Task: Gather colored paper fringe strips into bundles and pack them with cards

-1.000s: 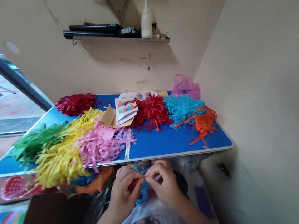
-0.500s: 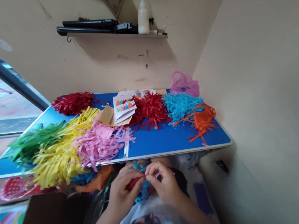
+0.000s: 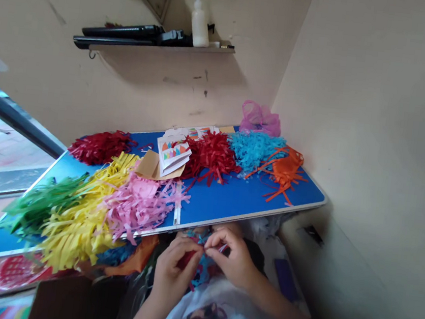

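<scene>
Below the near edge of the blue table (image 3: 223,199), my two hands meet over my lap. My left hand (image 3: 174,268) is closed, with red fringed paper (image 3: 186,259) showing between its curled fingers and thumb. My right hand (image 3: 232,258) pinches with thumb and forefinger right beside the left fingertips. It seems to grip a thin end of the same red paper, though the pinch point is small and partly hidden. Light-blue paper strips (image 3: 203,273) show behind and under the hands.
Fringed paper bunches lie on the table: green (image 3: 44,204), yellow (image 3: 82,221), pink (image 3: 142,205), red (image 3: 217,152), light blue (image 3: 255,149) and orange (image 3: 287,170). A folded printed card (image 3: 173,157) rests among them. A red basket (image 3: 17,273) sits below left. Above, a shelf (image 3: 163,49) holds a bottle (image 3: 200,27).
The view has shifted slightly, so the table and shelf appear a little further left. Both hands stay together at the red paper, the fingertips moving only slightly.
</scene>
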`<state>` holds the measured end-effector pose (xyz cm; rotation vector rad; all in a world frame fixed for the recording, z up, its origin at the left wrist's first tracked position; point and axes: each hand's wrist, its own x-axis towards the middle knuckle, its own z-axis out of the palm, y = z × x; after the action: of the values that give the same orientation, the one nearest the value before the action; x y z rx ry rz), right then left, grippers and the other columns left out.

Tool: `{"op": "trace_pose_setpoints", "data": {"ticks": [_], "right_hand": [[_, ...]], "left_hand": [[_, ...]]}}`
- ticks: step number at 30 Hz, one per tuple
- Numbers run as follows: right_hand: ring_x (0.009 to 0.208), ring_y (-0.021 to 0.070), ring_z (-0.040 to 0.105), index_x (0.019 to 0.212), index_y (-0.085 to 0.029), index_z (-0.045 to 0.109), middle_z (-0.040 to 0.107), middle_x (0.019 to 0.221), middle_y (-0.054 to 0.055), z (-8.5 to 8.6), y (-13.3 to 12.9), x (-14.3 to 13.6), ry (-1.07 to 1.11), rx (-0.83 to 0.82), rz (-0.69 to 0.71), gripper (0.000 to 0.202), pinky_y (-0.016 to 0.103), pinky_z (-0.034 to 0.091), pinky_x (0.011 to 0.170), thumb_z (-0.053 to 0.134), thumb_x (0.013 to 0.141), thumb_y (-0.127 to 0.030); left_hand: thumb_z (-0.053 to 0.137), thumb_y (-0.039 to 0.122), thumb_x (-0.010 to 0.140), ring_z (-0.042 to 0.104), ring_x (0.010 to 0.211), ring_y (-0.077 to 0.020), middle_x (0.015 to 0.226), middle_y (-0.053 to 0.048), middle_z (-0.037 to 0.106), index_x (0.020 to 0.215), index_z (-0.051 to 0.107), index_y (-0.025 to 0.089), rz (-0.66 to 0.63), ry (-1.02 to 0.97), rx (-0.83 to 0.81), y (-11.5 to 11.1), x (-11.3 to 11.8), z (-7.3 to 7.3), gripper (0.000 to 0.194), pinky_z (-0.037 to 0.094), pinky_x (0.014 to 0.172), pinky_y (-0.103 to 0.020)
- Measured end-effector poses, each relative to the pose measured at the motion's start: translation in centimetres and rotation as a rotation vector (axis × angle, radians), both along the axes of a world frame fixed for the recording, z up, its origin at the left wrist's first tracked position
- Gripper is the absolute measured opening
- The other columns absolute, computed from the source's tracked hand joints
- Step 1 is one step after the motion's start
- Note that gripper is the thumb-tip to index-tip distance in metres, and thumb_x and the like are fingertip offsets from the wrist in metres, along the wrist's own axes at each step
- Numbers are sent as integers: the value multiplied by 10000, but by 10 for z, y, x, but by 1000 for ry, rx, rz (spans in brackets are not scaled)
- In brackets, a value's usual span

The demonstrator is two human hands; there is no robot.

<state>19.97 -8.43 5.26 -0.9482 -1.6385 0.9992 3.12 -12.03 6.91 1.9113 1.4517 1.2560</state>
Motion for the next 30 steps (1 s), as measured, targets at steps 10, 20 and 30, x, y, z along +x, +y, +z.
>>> {"op": "trace_pose_setpoints", "data": {"ticks": [10, 20, 30], "right_hand": [[733, 161, 662, 814, -201, 686, 724, 786, 0, 2, 4, 2, 70, -212, 117, 52, 267, 504, 695, 670, 778, -167], [756, 163, 604, 704, -215, 670, 682, 729, -18, 10, 6, 5, -161, -106, 149, 150, 257, 458, 701, 623, 809, -118], [715, 174, 636, 771, -213, 678, 683, 761, 3, 19, 10, 3, -49, -236, 150, 60, 257, 494, 651, 633, 792, -179]], "left_hand": [[599, 277, 882, 682, 753, -175, 772, -23, 710, 778, 676, 209, 24, 11, -11, 0, 1, -2, 146, 544, 684, -273], [655, 322, 862, 625, 845, -211, 807, -26, 672, 805, 711, 251, -133, 295, 88, 9, -14, 5, 107, 482, 815, -394], [602, 317, 897, 651, 692, -167, 711, 1, 686, 798, 637, 225, -47, 169, 74, 9, -19, -1, 140, 523, 818, -365]]}}
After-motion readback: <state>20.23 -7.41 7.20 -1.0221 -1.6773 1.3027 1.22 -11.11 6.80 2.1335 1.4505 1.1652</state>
